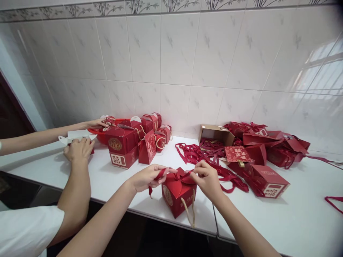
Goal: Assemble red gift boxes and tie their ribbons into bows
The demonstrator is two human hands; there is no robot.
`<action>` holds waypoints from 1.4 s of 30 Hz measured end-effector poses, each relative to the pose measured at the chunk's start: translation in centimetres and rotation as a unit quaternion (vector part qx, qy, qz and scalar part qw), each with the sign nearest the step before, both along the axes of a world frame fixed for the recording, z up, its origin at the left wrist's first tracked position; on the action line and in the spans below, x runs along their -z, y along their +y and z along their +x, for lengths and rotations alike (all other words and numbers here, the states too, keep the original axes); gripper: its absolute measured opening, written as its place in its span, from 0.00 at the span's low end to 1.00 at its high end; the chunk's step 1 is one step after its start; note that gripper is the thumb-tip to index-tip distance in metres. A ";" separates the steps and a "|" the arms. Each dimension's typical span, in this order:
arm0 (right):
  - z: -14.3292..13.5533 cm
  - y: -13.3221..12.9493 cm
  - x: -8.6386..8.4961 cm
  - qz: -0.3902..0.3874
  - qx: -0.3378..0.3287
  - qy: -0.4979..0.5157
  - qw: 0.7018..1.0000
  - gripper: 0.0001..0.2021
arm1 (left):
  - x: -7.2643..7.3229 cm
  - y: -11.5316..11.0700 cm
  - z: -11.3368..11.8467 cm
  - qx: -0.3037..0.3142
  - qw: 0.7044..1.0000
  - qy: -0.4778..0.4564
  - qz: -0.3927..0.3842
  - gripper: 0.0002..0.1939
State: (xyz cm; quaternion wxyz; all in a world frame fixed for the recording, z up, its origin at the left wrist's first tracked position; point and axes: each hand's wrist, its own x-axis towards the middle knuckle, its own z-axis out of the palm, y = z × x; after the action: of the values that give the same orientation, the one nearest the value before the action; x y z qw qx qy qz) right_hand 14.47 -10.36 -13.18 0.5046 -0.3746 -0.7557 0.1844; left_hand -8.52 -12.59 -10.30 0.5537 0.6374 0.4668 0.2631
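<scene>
A red gift box [175, 200] with gold print and a twisted cord handle [187, 210] stands near the table's front edge, its lid flaps folded together. Across its top runs a dark red ribbon [160, 174], crossed at the middle. My left hand [151, 177] pinches one end of it at the box's left, with a loose tail hanging below the fingers. On the other side my right hand [206, 178] is closed with fingertips on the ribbon at the top right of the box.
Beside me a co-worker's hand [79, 148] handles a white-edged box; the other reaches into a red basin [100, 137]. Finished-looking red boxes [124, 142] stack behind. Loose ribbons [187, 151], an open cardboard box [217, 134] and flattened red boxes [270, 141] lie right.
</scene>
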 end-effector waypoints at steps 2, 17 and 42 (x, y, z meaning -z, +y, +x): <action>-0.8 -0.6 -0.2 -0.049 -0.049 0.014 0.998 0.14 | 0.5 -1.2 1.5 -0.040 0.996 -0.005 0.077 0.21; -1.8 0.0 -1.7 -0.327 -0.196 -0.058 0.922 0.01 | 2.7 -2.6 2.4 -0.006 0.885 0.187 0.426 0.16; 1.3 0.0 -0.5 -0.025 -0.032 -0.206 0.978 0.05 | 0.9 -0.5 0.3 -0.054 0.941 0.171 0.286 0.07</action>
State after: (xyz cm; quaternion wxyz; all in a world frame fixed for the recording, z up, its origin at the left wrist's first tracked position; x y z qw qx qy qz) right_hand 15.73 -10.41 -12.69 0.3230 -0.3925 -0.8500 0.1381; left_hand -8.26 -13.04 -11.18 0.2444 0.7780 0.4937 0.3021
